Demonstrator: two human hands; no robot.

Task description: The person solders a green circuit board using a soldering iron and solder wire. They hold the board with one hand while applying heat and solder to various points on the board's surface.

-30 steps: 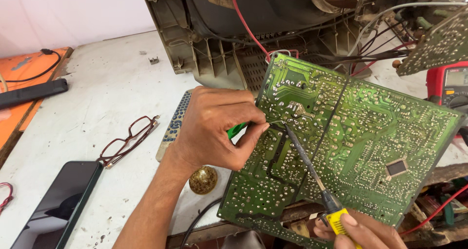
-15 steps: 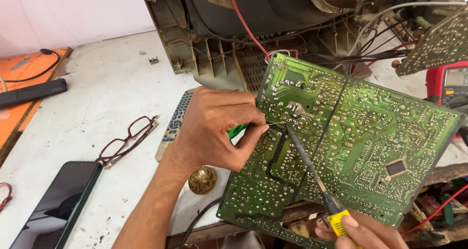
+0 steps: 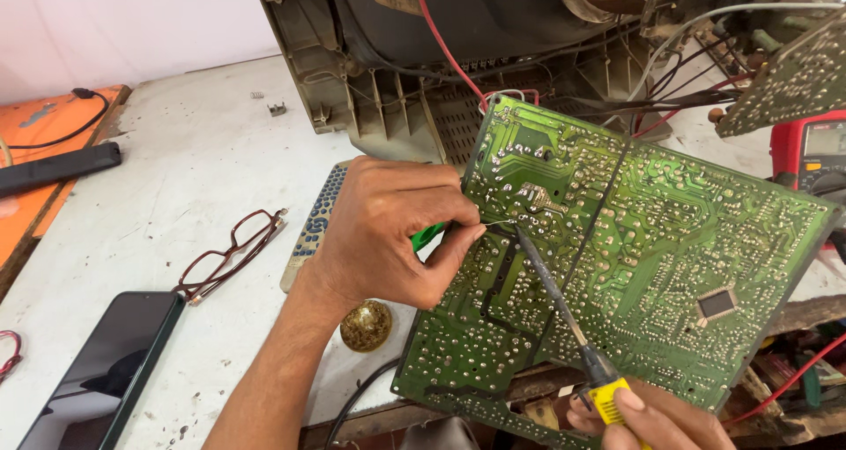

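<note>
Far left: an orange surface point(image 3: 44, 141) carried a black cable and a dark remote-like bar point(image 3: 53, 170). Near left, a dark phone point(image 3: 97, 371) lay face up on the white bench point(image 3: 194, 150). Right of it, red-framed spectacles point(image 3: 231, 253) lay folded open, well apart from the work.

Centre: left hand point(image 3: 388, 234) rested over a grey remote control point(image 3: 315, 225), fingertips pressed together, pinching a thin solder wire whose end met the board; something green showed under the palm, identity unclear. A small round brass tin point(image 3: 366, 325) sat just near of the wrist; contents looked like a dull paste, probably flux, judged only from its look.

Right of centre: green circuit board point(image 3: 652, 247), solder side up, tilted and propped on the bench's near edge, presumably so the joints faced the worker. Soldering iron point(image 3: 551, 291) tip touched the board just beside the wire end; right hand point(image 3: 656, 419) closed around its yellow handle at the near edge.

Far: opened television casing point(image 3: 458, 71) held the dark picture tube, with red and grey wires running out to the boards. Far right: second small board point(image 3: 784, 80), and a red multimeter point(image 3: 815, 150).
</note>
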